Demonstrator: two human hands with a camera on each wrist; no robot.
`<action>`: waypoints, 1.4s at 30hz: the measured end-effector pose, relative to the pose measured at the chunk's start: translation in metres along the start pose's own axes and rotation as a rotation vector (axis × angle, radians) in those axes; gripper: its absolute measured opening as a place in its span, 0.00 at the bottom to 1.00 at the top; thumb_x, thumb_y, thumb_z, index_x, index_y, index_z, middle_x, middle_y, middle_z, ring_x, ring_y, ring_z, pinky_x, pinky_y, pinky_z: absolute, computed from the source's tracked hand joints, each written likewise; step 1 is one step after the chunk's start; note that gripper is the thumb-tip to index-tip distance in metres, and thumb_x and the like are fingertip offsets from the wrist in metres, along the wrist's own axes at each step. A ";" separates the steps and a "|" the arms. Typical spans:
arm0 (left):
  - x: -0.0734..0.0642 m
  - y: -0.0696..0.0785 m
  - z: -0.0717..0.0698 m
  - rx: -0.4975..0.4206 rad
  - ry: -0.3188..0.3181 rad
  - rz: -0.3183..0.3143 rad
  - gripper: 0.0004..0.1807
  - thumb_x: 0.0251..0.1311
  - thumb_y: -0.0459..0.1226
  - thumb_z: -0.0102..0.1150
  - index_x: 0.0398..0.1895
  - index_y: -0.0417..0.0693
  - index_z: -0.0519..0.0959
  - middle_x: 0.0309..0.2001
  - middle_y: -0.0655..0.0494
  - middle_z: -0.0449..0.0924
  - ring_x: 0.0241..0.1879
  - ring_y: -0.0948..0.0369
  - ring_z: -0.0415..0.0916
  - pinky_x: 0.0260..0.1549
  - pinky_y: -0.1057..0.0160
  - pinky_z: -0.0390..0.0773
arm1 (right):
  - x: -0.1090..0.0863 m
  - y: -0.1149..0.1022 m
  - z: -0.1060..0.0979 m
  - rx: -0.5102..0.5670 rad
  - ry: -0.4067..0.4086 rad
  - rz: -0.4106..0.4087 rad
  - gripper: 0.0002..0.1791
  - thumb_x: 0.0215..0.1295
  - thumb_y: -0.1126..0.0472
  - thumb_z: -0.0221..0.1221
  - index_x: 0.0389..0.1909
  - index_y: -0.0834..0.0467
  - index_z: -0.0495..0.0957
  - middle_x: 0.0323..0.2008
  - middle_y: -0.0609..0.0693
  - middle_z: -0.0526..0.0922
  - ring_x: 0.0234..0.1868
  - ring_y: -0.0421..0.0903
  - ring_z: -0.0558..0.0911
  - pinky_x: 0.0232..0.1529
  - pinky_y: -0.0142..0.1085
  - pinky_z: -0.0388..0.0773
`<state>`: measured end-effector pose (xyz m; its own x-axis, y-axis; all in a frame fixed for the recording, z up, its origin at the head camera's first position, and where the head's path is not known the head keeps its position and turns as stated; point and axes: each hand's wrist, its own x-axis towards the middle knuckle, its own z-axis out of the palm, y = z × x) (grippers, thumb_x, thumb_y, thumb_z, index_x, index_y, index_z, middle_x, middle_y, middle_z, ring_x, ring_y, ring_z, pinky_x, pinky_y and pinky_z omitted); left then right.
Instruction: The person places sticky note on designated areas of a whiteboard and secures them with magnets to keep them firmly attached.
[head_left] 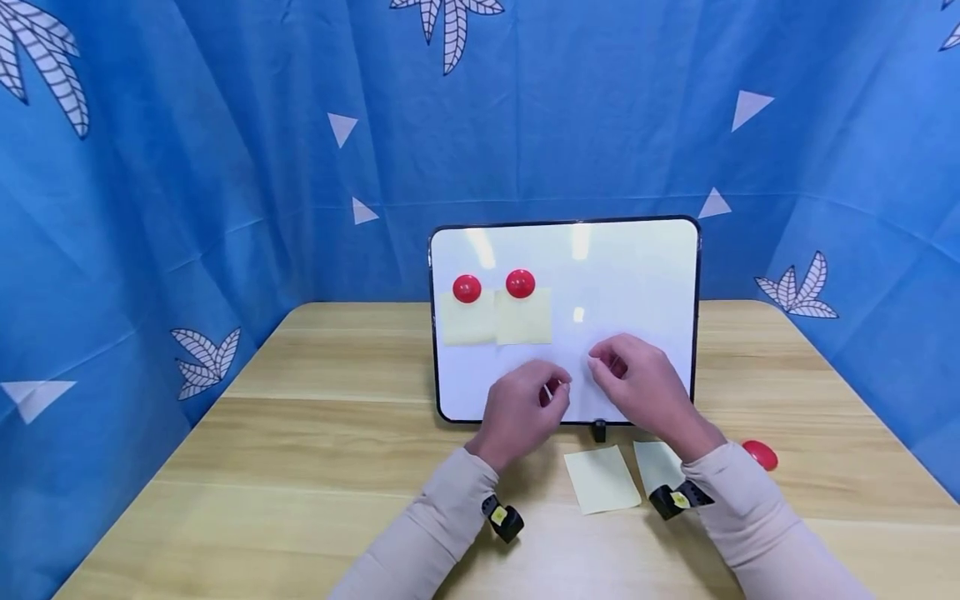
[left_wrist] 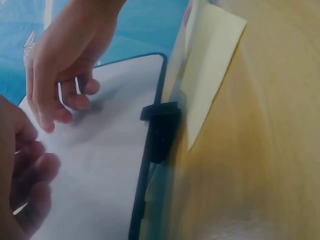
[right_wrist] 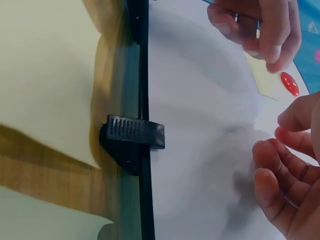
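The board (head_left: 630,292) is white, and its frame (right_wrist: 147,200) is black, as is also the clip (right_wrist: 132,132). The round magnets (head_left: 520,283) are red. The paper notes (head_left: 602,480) have a pale yellow colour. The tabletop (head_left: 300,500) shows light brown wood with streaked grain. The curtain (head_left: 555,125) is blue, with white triangles (head_left: 748,108) and white leaves (head_left: 454,35), which have dark veins. The sleeves (head_left: 442,517) are pale beige.
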<state>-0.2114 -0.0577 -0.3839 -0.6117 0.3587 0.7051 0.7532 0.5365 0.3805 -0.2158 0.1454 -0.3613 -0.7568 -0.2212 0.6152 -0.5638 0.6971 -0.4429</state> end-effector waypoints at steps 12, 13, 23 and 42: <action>-0.004 0.004 0.009 0.228 -0.307 0.049 0.04 0.62 0.38 0.62 0.32 0.56 0.85 0.26 0.70 0.76 0.25 0.73 0.69 0.24 0.76 0.67 | -0.015 0.003 -0.005 -0.014 -0.043 0.040 0.02 0.66 0.65 0.62 0.37 0.56 0.83 0.29 0.44 0.79 0.29 0.40 0.75 0.32 0.37 0.77; -0.004 0.004 0.009 0.243 -0.325 0.058 0.04 0.62 0.39 0.62 0.31 0.57 0.85 0.25 0.71 0.76 0.25 0.73 0.69 0.23 0.75 0.67 | -0.017 0.004 -0.006 -0.021 -0.042 0.040 0.02 0.66 0.65 0.62 0.37 0.56 0.83 0.29 0.44 0.79 0.29 0.41 0.76 0.32 0.37 0.77; -0.008 0.004 0.012 0.236 -0.535 0.006 0.06 0.63 0.44 0.63 0.28 0.59 0.85 0.23 0.74 0.75 0.25 0.73 0.69 0.23 0.74 0.67 | -0.035 0.012 -0.015 -0.079 -0.057 0.044 0.03 0.64 0.66 0.64 0.36 0.55 0.82 0.28 0.43 0.78 0.28 0.41 0.74 0.31 0.36 0.77; -0.013 0.006 0.009 0.277 -0.709 -0.046 0.09 0.63 0.50 0.66 0.29 0.60 0.86 0.25 0.74 0.75 0.31 0.71 0.70 0.30 0.72 0.69 | -0.054 0.018 -0.033 -0.125 -0.091 0.092 0.04 0.62 0.66 0.66 0.36 0.55 0.84 0.29 0.44 0.80 0.29 0.42 0.75 0.30 0.35 0.77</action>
<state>-0.2010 -0.0519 -0.3962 -0.7202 0.6860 0.1038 0.6924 0.7011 0.1704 -0.1741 0.1925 -0.3808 -0.8335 -0.2090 0.5115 -0.4491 0.7954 -0.4069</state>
